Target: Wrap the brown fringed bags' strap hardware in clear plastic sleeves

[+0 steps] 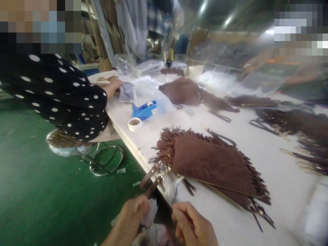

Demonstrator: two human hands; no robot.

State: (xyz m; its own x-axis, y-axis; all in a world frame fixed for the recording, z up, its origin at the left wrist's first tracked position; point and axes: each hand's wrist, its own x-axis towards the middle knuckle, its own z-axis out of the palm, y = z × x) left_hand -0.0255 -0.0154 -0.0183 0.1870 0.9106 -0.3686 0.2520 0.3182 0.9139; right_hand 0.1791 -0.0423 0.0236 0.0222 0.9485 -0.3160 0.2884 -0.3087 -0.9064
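Observation:
Close to the table's near edge, my left hand is closed round the end of a brown strap. A crumpled piece of whitish film shows at its fingers. The strap runs to a gold clasp beside a stack of brown fringed pouches lying flat on the table. My right hand is pinched shut just right of the left; what its fingertips hold, if anything, is hidden. Between the pouches and my hands lies some clear plastic.
Further along the white table are a blue tape dispenser, a round white tub and more brown pouches. A co-worker in a dotted top sits left by a stool; another person's blurred arms reach in at right.

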